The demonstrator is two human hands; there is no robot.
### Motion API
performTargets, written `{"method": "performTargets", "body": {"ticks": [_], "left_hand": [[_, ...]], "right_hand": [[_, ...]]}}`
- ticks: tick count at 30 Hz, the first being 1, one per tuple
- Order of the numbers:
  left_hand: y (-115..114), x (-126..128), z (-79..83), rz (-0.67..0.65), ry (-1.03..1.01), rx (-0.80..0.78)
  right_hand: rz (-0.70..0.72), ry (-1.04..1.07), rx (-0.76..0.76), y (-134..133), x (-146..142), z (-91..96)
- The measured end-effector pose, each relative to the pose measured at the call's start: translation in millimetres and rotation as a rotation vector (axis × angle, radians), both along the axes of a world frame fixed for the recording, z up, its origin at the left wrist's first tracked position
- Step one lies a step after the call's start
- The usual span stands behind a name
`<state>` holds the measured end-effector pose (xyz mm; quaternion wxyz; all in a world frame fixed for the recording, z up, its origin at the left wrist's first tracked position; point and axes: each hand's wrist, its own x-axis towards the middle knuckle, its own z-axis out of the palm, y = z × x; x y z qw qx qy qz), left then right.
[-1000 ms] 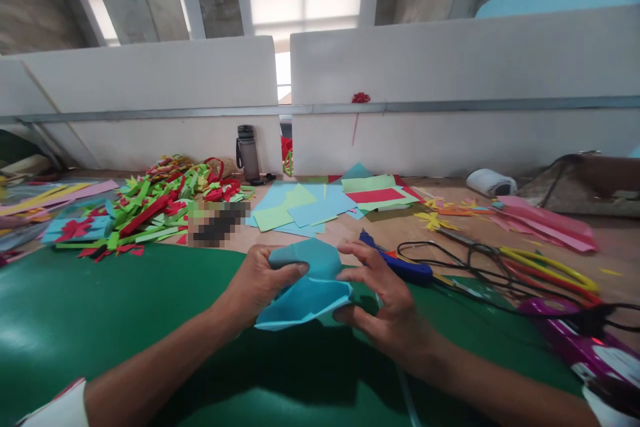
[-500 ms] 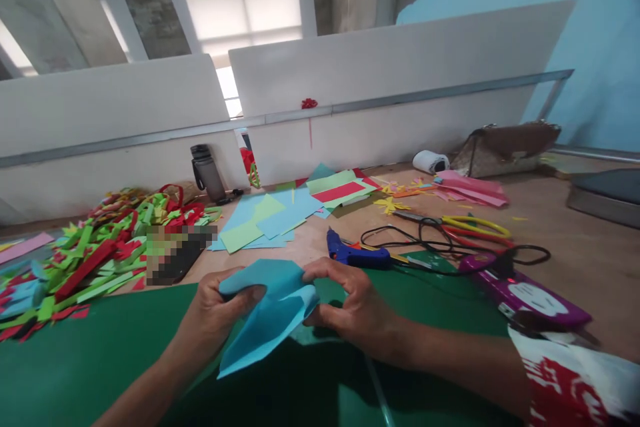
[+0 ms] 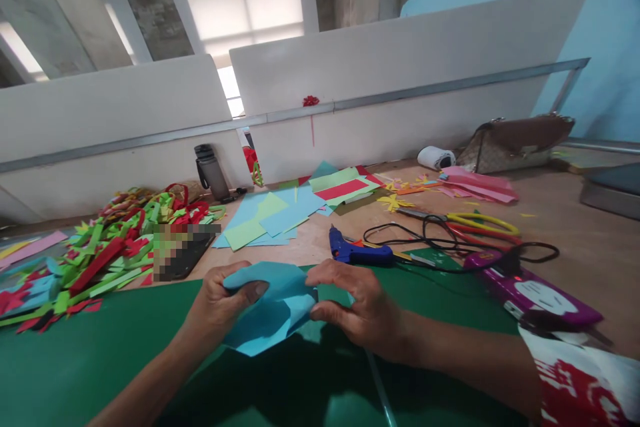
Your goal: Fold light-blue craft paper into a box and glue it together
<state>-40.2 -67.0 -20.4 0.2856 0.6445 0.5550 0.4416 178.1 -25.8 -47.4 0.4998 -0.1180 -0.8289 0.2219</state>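
Note:
A bent piece of light blue paper (image 3: 273,313) is held up over the green mat (image 3: 150,333). My left hand (image 3: 225,307) pinches its left side, thumb on the near face and the other fingers behind. At the paper's right edge my right hand (image 3: 357,310) curls round with thumb and forefinger, fingertips on the folded edge. Beyond that hand lies a blue glue gun (image 3: 357,250). A thin translucent stick (image 3: 380,390) rests on the mat below the right wrist.
Left: a heap of cut paper strips (image 3: 110,247) and a dark phone (image 3: 187,257). Behind: coloured sheets (image 3: 280,213) and a grey bottle (image 3: 213,173). Right: scissors (image 3: 485,221), a black cable (image 3: 425,237), a purple power strip (image 3: 540,293) and a brown handbag (image 3: 520,143).
The paper's lower point has swung up, and its near face now looks broader and more bowed. Both hands keep their grip, and the view has shifted slightly.

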Motion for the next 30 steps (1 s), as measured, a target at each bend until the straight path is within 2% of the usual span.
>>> {"method": "performTargets", "body": {"ticks": [10, 14, 19, 25, 30], "left_hand": [[-1, 0, 0.5, -0.032, -0.046, -0.079], [0, 0, 0.2, -0.047, -0.060, -0.067], [2, 5, -1.4, -0.089, -0.077, -0.105], [0, 11, 0.9, -0.090, -0.120, -0.159], [-4, 13, 4.8, -0.098, -0.195, -0.248]], "right_hand": [[-0.031, -0.032, 0.055, 3, 2, 1.9], [0.006, -0.081, 0.043, 5, 2, 2.2], [0.028, -0.225, -0.060, 6, -2, 0.9], [0.006, -0.229, -0.249, 5, -5, 3.1], [-0.026, -0.268, -0.311, 1, -7, 6.9]]}}
